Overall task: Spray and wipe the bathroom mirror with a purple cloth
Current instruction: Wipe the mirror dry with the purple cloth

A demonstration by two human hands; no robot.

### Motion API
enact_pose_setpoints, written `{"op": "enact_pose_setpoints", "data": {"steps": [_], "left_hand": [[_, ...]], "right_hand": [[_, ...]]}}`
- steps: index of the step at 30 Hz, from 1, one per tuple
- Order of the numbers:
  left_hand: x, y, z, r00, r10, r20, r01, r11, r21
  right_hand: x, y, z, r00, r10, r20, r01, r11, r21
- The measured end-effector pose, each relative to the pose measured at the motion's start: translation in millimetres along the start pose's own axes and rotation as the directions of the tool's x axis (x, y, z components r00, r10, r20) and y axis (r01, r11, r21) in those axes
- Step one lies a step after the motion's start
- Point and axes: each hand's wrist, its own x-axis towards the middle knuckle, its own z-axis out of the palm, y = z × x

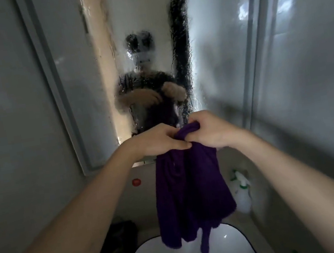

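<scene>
Both hands, left hand point(159, 140) and right hand point(210, 132), clutching purple cloth point(192, 192) before wet mirror point(146, 31)

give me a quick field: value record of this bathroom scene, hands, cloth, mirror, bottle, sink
left hand: gripping the top of the cloth
right hand: gripping the same bunched top edge
purple cloth: hanging down from both hands, above the sink
mirror: wet, covered in droplets and runs, not yet wiped
spray bottle: white, standing on the counter to the right, not held
sink: white basin below the cloth
stage: sprayed, wiping not begun
</scene>
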Motion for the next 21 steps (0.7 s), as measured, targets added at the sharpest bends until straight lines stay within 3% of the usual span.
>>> {"op": "enact_pose_setpoints", "data": {"steps": [3, 5, 7, 9, 11, 14, 16, 18, 21], "left_hand": [[8, 12, -3, 0.997, 0.039, 0.063, -0.04, 0.999, 0.01], [13, 19, -5, 0.998, 0.059, 0.036, -0.058, 0.998, -0.01], [20, 25, -4, 0.996, 0.087, -0.031, -0.089, 0.994, -0.058], [29, 29, 0, 0.987, 0.125, -0.103, -0.139, 0.979, -0.149], [38, 30, 6, 0.981, 0.149, -0.122, -0.177, 0.947, -0.269], [47, 40, 11, 0.982, 0.188, 0.016, -0.174, 0.933, -0.315], [55, 51, 13, 0.979, 0.199, 0.051, -0.189, 0.969, -0.161], [67, 64, 15, 0.973, 0.231, -0.003, -0.231, 0.973, 0.018], [85, 86, 12, 0.974, 0.223, -0.044, -0.225, 0.973, -0.053]], "right_hand": [[-12, 10, -22, 0.99, 0.104, 0.1, -0.118, 0.982, 0.147], [-23, 20, -35, 0.967, 0.143, 0.212, -0.213, 0.909, 0.358], [-30, 29, -42, 0.958, 0.163, 0.238, -0.26, 0.843, 0.471], [-37, 34, -44, 0.976, 0.179, 0.125, -0.216, 0.881, 0.421], [-41, 39, -42, 0.976, 0.192, -0.098, -0.156, 0.943, 0.296], [-42, 52, -44, 0.888, 0.155, -0.433, -0.074, 0.977, 0.198], [-39, 63, -52, 0.843, 0.155, -0.515, -0.055, 0.977, 0.204], [-34, 67, -65, 0.822, 0.142, -0.552, -0.035, 0.979, 0.201], [-23, 64, -88, 0.789, 0.073, -0.61, 0.047, 0.983, 0.179]]}}
